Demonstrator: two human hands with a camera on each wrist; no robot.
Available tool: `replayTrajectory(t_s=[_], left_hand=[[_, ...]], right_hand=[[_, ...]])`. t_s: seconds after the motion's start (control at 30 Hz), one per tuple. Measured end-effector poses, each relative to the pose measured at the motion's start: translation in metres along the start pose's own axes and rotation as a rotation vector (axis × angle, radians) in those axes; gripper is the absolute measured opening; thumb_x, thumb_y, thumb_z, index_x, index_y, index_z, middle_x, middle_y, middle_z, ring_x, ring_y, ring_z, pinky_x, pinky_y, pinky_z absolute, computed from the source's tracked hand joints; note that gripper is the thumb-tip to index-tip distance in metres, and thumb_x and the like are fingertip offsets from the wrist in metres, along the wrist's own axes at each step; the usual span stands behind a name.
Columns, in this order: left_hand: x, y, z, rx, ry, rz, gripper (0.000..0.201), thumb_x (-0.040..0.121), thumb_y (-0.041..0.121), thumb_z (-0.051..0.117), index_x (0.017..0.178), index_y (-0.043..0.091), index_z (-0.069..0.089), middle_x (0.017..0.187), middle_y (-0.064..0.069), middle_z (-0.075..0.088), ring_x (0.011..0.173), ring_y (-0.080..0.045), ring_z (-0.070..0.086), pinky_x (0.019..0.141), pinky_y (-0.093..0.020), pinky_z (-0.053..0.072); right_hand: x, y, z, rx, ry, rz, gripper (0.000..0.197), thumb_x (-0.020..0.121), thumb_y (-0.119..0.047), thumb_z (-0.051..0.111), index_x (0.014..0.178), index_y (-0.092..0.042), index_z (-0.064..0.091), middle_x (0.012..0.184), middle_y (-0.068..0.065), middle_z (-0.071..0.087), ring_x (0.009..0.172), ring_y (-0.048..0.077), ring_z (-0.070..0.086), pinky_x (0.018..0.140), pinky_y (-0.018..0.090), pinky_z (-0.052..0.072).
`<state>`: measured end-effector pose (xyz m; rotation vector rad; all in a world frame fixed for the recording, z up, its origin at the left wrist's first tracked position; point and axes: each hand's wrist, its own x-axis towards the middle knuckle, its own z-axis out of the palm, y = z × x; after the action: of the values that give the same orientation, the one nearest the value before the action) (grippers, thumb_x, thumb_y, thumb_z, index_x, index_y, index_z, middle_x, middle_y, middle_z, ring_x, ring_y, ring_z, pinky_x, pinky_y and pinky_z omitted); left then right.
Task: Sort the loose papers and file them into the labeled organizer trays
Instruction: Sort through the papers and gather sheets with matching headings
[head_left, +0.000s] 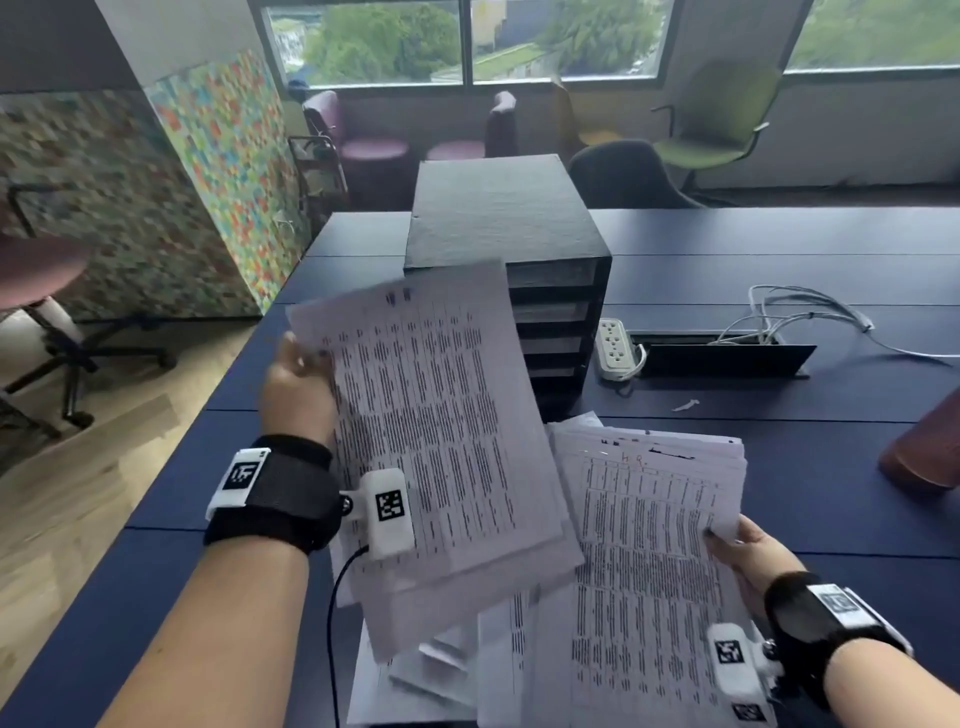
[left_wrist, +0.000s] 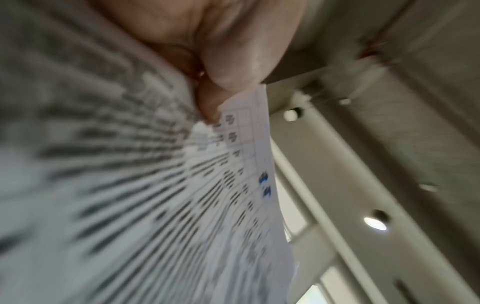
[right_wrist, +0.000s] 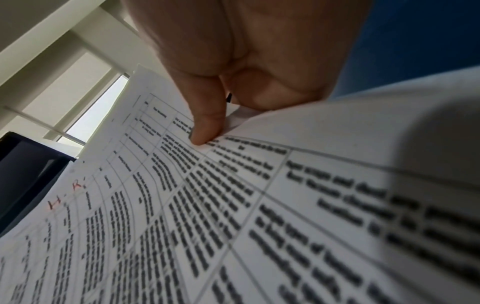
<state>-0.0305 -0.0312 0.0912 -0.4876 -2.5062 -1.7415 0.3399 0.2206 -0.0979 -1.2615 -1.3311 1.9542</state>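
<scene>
While the black stacked organizer trays (head_left: 550, 312) are standing behind on the dark blue table (head_left: 779, 260), limp printed white sheets (head_left: 441, 415) are being pinched edgewise by the left hand (head_left: 296, 384); the HR-marked sheet (head_left: 649, 545) is being pinched by the right hand (head_left: 748, 556). Light, floppy, likely slippery: best gripped mid-edge.

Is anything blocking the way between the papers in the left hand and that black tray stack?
Nothing visible does. The left hand holds its sheets raised just in front of the black organizer, whose tray openings face the person. The sheets cover the organizer's left part, so that part cannot be checked.
</scene>
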Motion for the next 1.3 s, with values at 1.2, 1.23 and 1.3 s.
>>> replayTrajectory(t_s=[1.2, 1.23, 1.3], left_hand=[[-0.062, -0.151, 0.067, 0.357, -0.240, -0.591, 0.035, 0.078, 0.004, 0.050, 0.106, 0.019, 0.062, 0.113, -0.008, 0.059, 0.108, -0.034, 0.052, 0.095, -0.035, 0.044], [-0.058, -0.158, 0.066, 0.303, -0.222, -0.641, 0.035, 0.078, 0.006, 0.054, 0.110, 0.018, 0.059, 0.116, -0.008, 0.060, 0.109, -0.033, 0.053, 0.094, -0.036, 0.044], [-0.055, -0.163, 0.064, 0.232, -0.228, -0.682, 0.038, 0.079, 0.012, 0.063, 0.117, 0.015, 0.056, 0.120, -0.008, 0.061, 0.109, -0.031, 0.055, 0.091, -0.033, 0.045]], right_hand=[[0.038, -0.003, 0.060, -0.672, 0.131, 0.081, 0.024, 0.087, -0.009, 0.061, 0.108, 0.002, 0.063, 0.094, 0.016, 0.066, 0.091, 0.032, 0.062, 0.085, 0.036, 0.048], [0.039, -0.002, 0.059, -0.680, 0.139, 0.074, 0.023, 0.087, -0.009, 0.061, 0.107, 0.001, 0.063, 0.092, 0.014, 0.065, 0.088, 0.030, 0.061, 0.082, 0.033, 0.046], [0.038, -0.001, 0.059, -0.659, 0.152, 0.071, 0.024, 0.086, -0.008, 0.062, 0.108, 0.000, 0.063, 0.090, 0.013, 0.064, 0.085, 0.027, 0.060, 0.080, 0.032, 0.046]])
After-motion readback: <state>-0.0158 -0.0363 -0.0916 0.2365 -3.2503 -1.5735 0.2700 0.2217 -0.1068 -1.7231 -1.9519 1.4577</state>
